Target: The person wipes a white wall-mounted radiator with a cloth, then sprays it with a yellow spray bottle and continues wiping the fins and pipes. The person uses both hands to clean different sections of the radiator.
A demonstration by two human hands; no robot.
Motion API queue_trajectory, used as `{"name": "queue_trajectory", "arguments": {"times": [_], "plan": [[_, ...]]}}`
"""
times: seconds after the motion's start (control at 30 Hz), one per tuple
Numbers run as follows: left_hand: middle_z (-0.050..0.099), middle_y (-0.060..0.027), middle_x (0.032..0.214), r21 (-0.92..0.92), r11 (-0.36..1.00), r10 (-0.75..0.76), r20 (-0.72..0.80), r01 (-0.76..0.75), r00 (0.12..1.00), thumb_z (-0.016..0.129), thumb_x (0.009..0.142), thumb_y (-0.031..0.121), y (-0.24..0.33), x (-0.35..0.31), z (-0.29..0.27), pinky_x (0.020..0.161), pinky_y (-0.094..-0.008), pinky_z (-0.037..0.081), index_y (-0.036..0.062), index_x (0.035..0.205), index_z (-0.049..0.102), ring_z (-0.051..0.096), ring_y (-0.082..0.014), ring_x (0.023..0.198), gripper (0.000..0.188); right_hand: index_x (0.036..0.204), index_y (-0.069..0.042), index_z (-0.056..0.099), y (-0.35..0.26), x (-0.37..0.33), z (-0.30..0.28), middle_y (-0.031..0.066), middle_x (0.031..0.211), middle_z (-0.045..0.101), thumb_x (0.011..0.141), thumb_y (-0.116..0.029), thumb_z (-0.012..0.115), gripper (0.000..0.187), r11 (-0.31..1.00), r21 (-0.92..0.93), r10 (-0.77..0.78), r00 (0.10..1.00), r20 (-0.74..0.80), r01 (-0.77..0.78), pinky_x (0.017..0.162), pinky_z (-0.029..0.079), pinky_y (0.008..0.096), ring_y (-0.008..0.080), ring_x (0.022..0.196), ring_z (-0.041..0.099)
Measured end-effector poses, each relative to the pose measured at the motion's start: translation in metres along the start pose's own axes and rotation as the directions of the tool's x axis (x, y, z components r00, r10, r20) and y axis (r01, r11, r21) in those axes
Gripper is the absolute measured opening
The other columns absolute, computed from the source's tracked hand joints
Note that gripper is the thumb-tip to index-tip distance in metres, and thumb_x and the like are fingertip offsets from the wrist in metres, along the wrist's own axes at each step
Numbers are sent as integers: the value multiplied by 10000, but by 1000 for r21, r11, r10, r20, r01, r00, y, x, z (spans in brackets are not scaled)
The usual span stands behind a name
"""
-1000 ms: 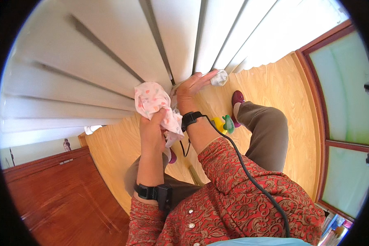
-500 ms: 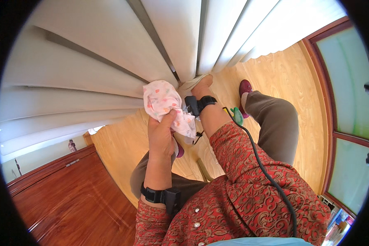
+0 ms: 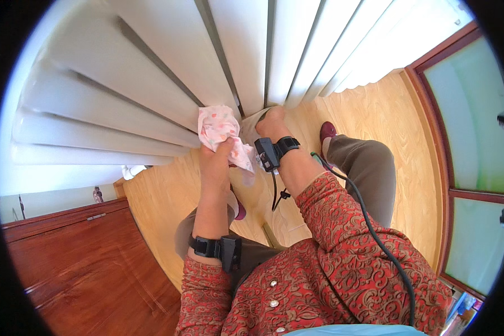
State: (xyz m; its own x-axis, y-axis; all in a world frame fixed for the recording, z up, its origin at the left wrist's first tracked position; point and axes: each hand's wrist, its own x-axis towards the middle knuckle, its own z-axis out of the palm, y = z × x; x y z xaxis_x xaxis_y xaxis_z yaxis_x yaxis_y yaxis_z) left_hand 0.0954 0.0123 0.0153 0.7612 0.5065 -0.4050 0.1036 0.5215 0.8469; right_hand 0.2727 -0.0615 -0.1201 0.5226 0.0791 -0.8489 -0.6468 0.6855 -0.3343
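Note:
A white-and-pink patterned cloth (image 3: pixel 217 126) is bunched in my left hand (image 3: pixel 214 162), whose fingers are closed around its lower part. The upper part of the cloth rests against the lower ends of the columns of a white radiator (image 3: pixel 238 50). My right hand (image 3: pixel 271 119) is close by on the right, bent toward the radiator's lower edge. It seems closed on a pale, cream-coloured thing (image 3: pixel 250 122) that I cannot make out; most of the fingers are hidden. Both wrists carry black strapped devices, and a black cable runs along my right sleeve.
A glossy reddish-brown wooden cabinet (image 3: pixel 95 269) stands at the left. Framed, pale green glass panels (image 3: pixel 467 117) line the right side. Below is a light wood floor (image 3: pixel 369 106), with my legs on either side of my arms. A white pipe fitting (image 3: pixel 133 171) sits low near the cabinet.
The view has shifted slightly. The cloth stays in my left hand against the radiator, its upper part folded differently. My right hand has turned and moved a little left.

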Motion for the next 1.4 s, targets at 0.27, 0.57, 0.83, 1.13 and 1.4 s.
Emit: {"name": "queue_trajectory", "arguments": {"times": [0.27,0.57,0.83,1.13,1.4], "plan": [[636,-53,1037,82,990,116,-15,-115,993,597,878,120,-7,7,-1,598,-336,544,82,1307,481,660,-185,815,446,947,-41,615,-38,-141,39,72,837,607,884,-170,511,177,970,-123,-191,969,155,210,603,484,340,210,721,597],[640,-51,1086,1,977,212,-19,-212,977,605,854,168,-15,10,2,608,-329,518,132,1321,498,647,-190,884,481,1246,25,471,-82,-268,66,115,1098,581,868,-81,617,418,213,-26,-754,181,631,977,889,461,309,177,1008,557],[639,-45,1086,12,978,206,-27,-206,978,611,861,156,-8,2,3,623,-341,531,139,1308,510,650,-194,890,458,1269,-122,544,-128,-309,108,147,1199,536,829,-114,640,450,-350,435,-614,-554,562,829,1081,298,484,334,1182,457],[630,-42,1105,-54,993,98,-87,-103,991,615,861,89,9,-13,8,614,-326,522,112,1294,511,644,-161,866,446,1066,-12,531,-54,-142,14,186,1002,528,799,8,597,275,-631,6,-603,-495,625,776,863,386,427,350,945,470],[629,-63,1069,-78,996,28,-67,-33,997,590,877,78,7,-10,9,700,-358,549,54,1256,503,655,-211,904,390,992,-14,495,9,-29,-54,197,978,493,789,-8,589,224,-302,-326,-722,8,692,896,871,384,432,375,970,470]]}}
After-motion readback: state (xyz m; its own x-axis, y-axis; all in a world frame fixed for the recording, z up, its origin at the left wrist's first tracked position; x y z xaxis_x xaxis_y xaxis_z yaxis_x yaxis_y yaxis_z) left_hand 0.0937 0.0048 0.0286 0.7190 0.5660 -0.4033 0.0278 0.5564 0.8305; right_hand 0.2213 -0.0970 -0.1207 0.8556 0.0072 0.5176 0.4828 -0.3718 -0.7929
